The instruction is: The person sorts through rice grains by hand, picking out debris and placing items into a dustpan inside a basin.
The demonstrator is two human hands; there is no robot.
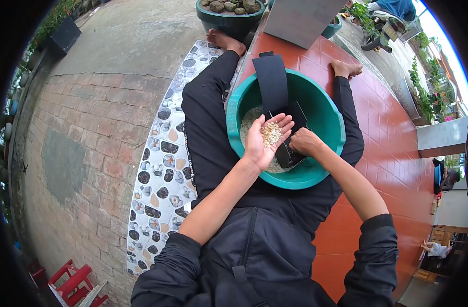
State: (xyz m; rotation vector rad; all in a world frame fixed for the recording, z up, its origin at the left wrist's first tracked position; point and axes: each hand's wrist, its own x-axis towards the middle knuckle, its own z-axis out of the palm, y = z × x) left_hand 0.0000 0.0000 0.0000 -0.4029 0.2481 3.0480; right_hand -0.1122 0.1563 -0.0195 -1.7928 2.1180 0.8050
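Observation:
My left hand (255,146) is cupped palm up over the green basin (337,125) and holds a small heap of pale yellowish grains (270,134). Beside it, my right hand (306,142) is closed in a fist inside the basin, knuckles up; what its fingers hold, if anything, is hidden. A black panel (271,82) leans over the far rim. Below it a black flat piece (291,153) with small pale markings lies under my hands; I cannot tell whether the two are joined. More whitish grains (248,118) lie in the left side of the basin, partly covered.
The basin sits between my legs on an orange tiled floor (374,179). A pebble-patterned tile strip (162,176) borders brick paving (85,128) at left. A planter with stones (229,21) and a grey block (301,20) stand ahead. Red chairs (73,284) are lower left.

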